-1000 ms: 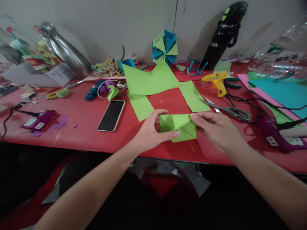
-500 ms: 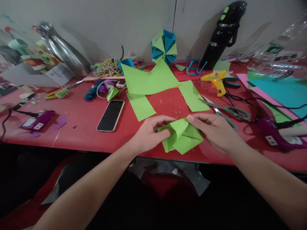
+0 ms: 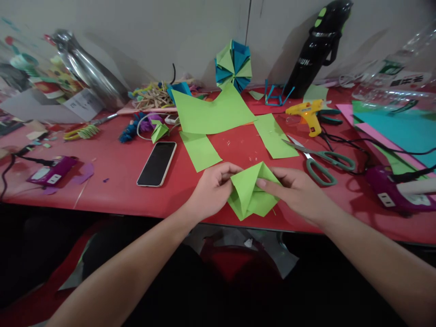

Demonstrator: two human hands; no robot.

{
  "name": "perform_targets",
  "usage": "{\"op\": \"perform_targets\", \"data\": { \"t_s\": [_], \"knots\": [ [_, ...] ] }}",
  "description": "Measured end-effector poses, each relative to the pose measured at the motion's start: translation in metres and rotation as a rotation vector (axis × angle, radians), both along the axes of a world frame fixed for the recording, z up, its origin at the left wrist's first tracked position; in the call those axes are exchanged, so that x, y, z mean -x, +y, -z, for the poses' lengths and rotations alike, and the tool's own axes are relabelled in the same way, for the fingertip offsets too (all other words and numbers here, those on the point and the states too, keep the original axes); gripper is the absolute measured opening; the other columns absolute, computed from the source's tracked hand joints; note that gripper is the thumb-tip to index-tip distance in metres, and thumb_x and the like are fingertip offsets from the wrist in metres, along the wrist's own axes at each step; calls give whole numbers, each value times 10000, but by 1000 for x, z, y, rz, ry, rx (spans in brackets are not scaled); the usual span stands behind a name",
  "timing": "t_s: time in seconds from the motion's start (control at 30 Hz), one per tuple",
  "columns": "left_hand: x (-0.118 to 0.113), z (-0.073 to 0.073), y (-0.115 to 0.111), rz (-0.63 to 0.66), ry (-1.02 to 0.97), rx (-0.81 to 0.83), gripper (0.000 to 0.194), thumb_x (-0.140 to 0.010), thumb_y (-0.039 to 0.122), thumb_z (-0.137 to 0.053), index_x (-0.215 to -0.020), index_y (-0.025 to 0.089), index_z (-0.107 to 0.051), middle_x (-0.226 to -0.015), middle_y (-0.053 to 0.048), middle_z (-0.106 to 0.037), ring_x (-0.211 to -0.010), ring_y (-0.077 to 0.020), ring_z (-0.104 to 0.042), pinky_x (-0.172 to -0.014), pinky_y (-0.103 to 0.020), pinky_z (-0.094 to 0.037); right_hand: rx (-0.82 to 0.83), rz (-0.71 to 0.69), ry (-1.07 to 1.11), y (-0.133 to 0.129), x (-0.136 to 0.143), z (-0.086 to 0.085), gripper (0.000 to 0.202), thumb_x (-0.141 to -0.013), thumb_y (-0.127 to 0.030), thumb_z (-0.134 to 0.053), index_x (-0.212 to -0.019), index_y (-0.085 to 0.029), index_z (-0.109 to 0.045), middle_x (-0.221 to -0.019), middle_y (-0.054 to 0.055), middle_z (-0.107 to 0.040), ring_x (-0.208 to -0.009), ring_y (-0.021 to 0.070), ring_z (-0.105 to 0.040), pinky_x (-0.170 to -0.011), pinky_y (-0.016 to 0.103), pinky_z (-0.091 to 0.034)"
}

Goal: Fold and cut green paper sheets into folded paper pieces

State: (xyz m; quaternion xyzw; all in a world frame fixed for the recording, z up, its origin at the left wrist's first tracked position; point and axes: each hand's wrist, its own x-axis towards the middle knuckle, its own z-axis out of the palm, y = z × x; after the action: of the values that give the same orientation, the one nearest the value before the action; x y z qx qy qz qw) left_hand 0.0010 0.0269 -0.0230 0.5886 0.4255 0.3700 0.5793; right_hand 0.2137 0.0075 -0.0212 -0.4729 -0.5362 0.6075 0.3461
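Note:
A partly folded sheet of green paper (image 3: 248, 188) is held between my two hands just above the table's front edge. My left hand (image 3: 216, 188) pinches its left side, the fingertips partly hidden behind a raised flap. On the right, my right hand (image 3: 294, 188) grips the paper with the thumb on top and the fingers behind. Beyond it lie a large green sheet (image 3: 213, 113) with a notched edge and two smaller green pieces, one at the left (image 3: 200, 152) and one at the right (image 3: 274, 136).
Scissors (image 3: 323, 159) and a yellow glue gun (image 3: 308, 113) lie to the right, near cables and a purple power strip (image 3: 395, 190). A phone (image 3: 157, 164) rests at the left. Behind stand a blue-green folded paper ornament (image 3: 233, 67), a black bottle (image 3: 315, 50) and a silver jug (image 3: 91, 68).
The paper's left flap has opened out into a flat, pointed triangle. My right thumb has moved left and down onto the paper's inner fold; my left hand has barely moved.

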Motion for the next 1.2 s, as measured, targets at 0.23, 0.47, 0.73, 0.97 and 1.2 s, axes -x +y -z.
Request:
{"op": "perform_targets", "data": {
  "t_s": [0.23, 0.47, 0.73, 0.97, 1.2],
  "knots": [
    [-4, 2, -3, 92, -63, -15, 153, -904, 165, -610, -1041, 172, -675, -1012, -53, -764, -925, -185, -739, -797, -291, -590, -24, 65, -53, 2, -1, 3, 326, -902, -547, -669, -1020, -263, -780, -904, 29, -749, -817, 190, -665, -705, 298, -518],
    [-4, 4, -6, 94, -38, -85, 160, -934, 195, -603, -1065, 163, -687, -1023, -56, -763, -931, -172, -730, -799, -264, -580, -53, 113, -109, -2, 3, -2, 318, -843, -561, -729, -838, -243, -731, -764, 0, -644, -735, 173, -619, -638, 286, -483],
    [-6, 2, -9, 41, -39, -88, 133, -931, 241, -637, -990, 159, -725, -959, -48, -763, -843, -149, -718, -731, -233, -570, -57, 116, -57, -4, 3, -3, 277, -845, -509, -748, -803, -239, -703, -819, 7, -680, -741, 166, -616, -652, 289, -499],
    [-8, 10, -14, -41, 32, -205, 69, -884, 181, -666, -944, 171, -698, -910, -28, -743, -788, -132, -685, -684, -226, -549, -62, 72, 3, -3, 4, -1, 259, -858, -480, -744, -931, -232, -725, -869, 18, -698, -773, 162, -624, -681, 278, -520],
    [-9, 9, -12, -83, 49, -224, 154, -849, 288, -717, -803, 179, -618, -744, 5, -646, -642, -104, -574, -570, -208, -479, -54, 20, -11, -5, 10, 0, 243, -847, -454, -762, -915, -228, -706, -834, 10, -653, -754, 156, -592, -649, 264, -498]
  ]
}}
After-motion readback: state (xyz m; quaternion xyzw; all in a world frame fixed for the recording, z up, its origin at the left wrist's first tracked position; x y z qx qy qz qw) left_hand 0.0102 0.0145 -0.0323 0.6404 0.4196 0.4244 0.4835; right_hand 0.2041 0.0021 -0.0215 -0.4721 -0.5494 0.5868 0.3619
